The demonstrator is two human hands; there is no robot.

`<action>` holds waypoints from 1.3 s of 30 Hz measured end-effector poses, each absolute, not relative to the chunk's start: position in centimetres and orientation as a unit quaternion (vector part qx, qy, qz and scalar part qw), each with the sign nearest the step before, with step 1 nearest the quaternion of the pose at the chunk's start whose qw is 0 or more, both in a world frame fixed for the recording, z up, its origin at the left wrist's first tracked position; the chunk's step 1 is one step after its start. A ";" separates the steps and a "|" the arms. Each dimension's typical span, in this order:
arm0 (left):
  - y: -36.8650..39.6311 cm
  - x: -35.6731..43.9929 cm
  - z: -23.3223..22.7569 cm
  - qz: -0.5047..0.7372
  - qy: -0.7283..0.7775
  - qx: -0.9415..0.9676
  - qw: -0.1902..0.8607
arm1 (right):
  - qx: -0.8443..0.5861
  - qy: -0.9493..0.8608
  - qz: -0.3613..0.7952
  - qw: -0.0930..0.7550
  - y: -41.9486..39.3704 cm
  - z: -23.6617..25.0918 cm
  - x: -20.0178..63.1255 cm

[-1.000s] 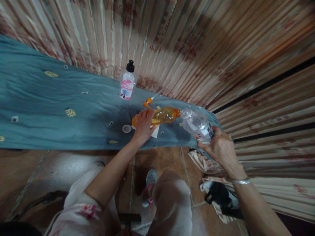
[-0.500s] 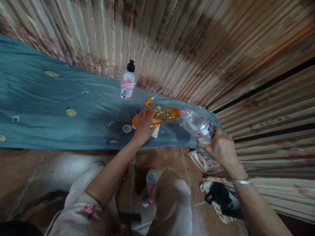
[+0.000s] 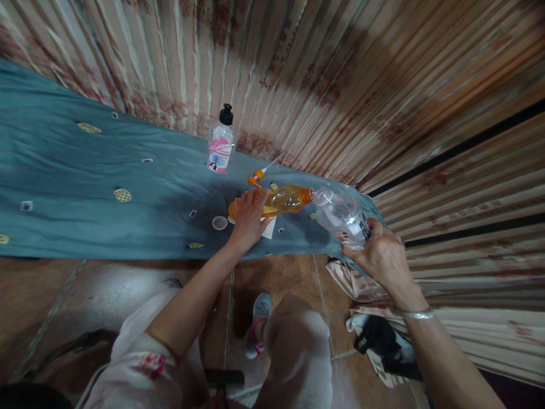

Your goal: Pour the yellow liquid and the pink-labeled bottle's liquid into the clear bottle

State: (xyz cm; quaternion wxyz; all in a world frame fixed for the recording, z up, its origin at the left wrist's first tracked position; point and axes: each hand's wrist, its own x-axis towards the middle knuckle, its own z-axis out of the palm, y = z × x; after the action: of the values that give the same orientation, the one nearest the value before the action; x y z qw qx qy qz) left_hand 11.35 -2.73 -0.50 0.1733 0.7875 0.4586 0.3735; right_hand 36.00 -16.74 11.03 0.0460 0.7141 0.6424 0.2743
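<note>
Left hand (image 3: 248, 218) wrapped around the base end of the orange bottle (image 3: 284, 200), fingers closed over it. Bottle lies almost level above the blue cloth (image 3: 85, 176), part full of amber liquid, orange neck pointing toward the right end of the cloth.

Right hand (image 3: 381, 255) closed around the lower part of the clear bottle (image 3: 343, 217), tilted, open mouth up and leftward. Clear bottle's mouth meets the orange bottle's neck; whether they touch, cannot tell. Both bottles sit over the cloth's right end, near its front edge. Silver bangle (image 3: 415, 313) on the right wrist.

On the cloth, just left of the left hand: small round cap (image 3: 219, 222). White paper (image 3: 269, 227) lies under the orange bottle. Behind it, toward the back edge, an orange pump nozzle (image 3: 256, 176) lying flat. Further back, a pink-labelled bottle (image 3: 220, 146) upright with black top, close to the striped curtain (image 3: 340, 74).
</note>
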 end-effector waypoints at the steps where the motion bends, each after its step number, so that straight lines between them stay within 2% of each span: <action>1: -2.7 11.3 -0.5 0.373 0.458 0.788 0.174 | 0.715 0.643 0.272 0.047 -16.7 11.0 36.0; 39: -2.8 11.4 -0.4 0.367 0.460 0.789 0.177 | 0.710 0.647 0.274 0.050 -16.9 11.3 36.0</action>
State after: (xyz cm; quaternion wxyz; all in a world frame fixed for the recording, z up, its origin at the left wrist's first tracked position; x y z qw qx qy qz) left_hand 11.44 -2.82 -0.39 0.1774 0.7889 0.4600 0.3668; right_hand 35.99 -16.91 11.31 0.0496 0.7100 0.6469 0.2738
